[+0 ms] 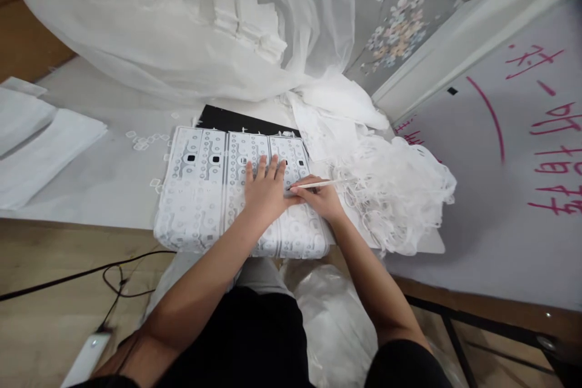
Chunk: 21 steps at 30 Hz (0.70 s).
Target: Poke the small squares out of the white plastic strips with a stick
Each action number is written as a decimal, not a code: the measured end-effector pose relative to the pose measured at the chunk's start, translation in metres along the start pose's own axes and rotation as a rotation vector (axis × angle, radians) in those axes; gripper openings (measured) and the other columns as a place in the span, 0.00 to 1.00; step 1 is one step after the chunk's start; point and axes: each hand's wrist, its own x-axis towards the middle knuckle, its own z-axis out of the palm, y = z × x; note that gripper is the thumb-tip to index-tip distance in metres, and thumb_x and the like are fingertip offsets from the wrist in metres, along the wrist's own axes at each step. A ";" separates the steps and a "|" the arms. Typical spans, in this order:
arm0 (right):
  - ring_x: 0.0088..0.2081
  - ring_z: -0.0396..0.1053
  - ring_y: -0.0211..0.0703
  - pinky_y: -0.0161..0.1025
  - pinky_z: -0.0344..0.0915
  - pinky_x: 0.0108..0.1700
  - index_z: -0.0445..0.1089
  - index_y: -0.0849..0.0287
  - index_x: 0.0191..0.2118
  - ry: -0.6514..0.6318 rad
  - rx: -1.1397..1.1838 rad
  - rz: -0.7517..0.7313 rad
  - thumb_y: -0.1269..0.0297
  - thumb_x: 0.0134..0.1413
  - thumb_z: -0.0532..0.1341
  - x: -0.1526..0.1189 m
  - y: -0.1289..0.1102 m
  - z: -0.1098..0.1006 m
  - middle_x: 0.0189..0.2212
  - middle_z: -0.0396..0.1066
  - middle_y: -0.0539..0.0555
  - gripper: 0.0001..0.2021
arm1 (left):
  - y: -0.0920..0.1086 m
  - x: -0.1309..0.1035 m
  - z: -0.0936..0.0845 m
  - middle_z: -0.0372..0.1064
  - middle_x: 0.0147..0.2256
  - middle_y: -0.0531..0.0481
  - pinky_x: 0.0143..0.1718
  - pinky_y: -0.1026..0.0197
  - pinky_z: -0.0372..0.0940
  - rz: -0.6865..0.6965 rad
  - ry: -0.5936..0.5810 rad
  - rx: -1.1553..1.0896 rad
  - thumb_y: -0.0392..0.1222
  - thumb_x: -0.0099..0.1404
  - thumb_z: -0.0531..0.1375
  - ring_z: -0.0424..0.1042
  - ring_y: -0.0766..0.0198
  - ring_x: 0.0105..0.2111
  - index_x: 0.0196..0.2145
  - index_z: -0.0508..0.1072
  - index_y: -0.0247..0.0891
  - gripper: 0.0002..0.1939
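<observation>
A stack of thin white sheets (pixel 191 206) printed with grey patterns and small black squares hangs over the table's front edge. Flat on its middle lies my left hand (pixel 266 190), fingers spread and pressing nothing but the sheet. Close beside it, my right hand (pixel 321 195) is closed around a slim white pen-like tool (pixel 321 184). The tool's tip points left and meets the sheet near my left thumb; its exact kind is too small to make out. Under the stack's far edge a black board (pixel 240 121) shows.
Tangled white cut-off strips (pixel 400 194) heap up at the right. A large translucent bag (pixel 150 42) with folded white pieces stands behind. White sheets (pixel 54 151) lie at the left, and small cut scraps (pixel 148 140) dot the table. Below, a cable (pixel 91 270) crosses the floor.
</observation>
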 end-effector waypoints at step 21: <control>0.41 0.69 0.46 0.47 0.60 0.48 0.78 0.50 0.44 -0.093 -0.710 -0.449 0.61 0.67 0.57 -0.006 -0.017 0.007 0.34 0.79 0.51 0.11 | -0.014 -0.007 -0.006 0.40 0.71 0.44 0.70 0.39 0.28 0.110 -0.038 0.067 0.65 0.64 0.56 0.37 0.43 0.71 0.71 0.49 0.37 0.46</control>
